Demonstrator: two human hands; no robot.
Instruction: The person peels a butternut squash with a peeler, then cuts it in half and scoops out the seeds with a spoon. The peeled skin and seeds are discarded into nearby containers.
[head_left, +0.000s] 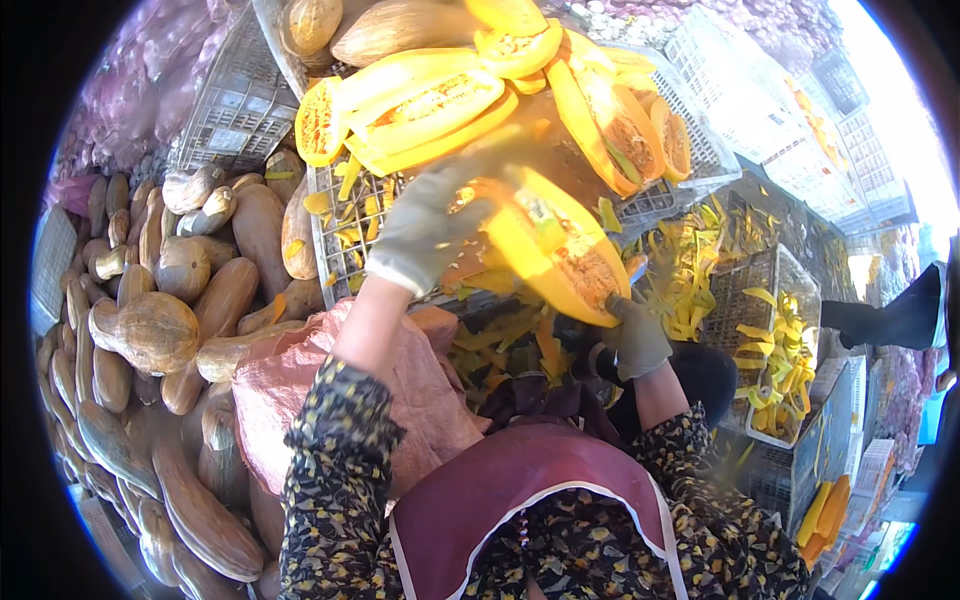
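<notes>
A peeled, halved pumpkin [555, 245], long and bright yellow-orange with its seed hollow showing, is tilted in front of me. My right hand [640, 338], in a pale work glove, is closed around its lower end. Beside that hand shows a small bluish thing [637, 268], too unclear to name. My left hand [425, 230], gloved as well, is at the upper left end of the half; its fingers are smeared by motion, so their grip is unclear. Beyond my hands, several cut yellow pumpkin halves [430, 105] rest on a crate-like support.
Whole tan pumpkins [190, 330] are heaped at the left. A pink woven sack [300, 390] lies by my left forearm. Peelings cover the ground at right, near a crate [735, 300] holding more peelings. White crates [740, 80] stand at back right; a person's dark-clothed leg [885, 318] shows at far right.
</notes>
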